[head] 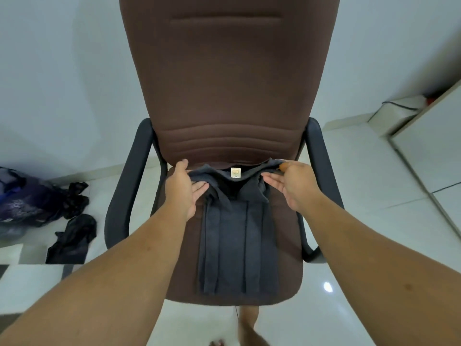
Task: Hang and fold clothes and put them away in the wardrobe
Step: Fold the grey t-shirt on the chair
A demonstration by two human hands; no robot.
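At the bottom of the frame my foot (245,320) stands on the pale floor (349,221); above it, in the middle of the frame, the dark grey shirt (237,245) lies lengthwise on the seat of the brown chair (224,83), its sides already turned in as long pleats, the collar end with the small label (235,173) towards the backrest; my left hand (183,187) holds the collar end's left corner, thumb over the top edge, fingers laid nearly straight on the cloth; my right hand (290,182) pinches the right corner, thumb on top, fingers beneath, so both hands are closed on the shirt and not spread wide; I judge the step in hand is to bring the collar end down towards the hem, and to do it well I should lift both corners level, keep the pleats from sliding apart, and lay edge to edge before I press flat; at the left of the frame more dark clothes (72,221) wait on the floor; at the right stands a white cabinet (429,146), perhaps the wardrobe, I cannot tell.
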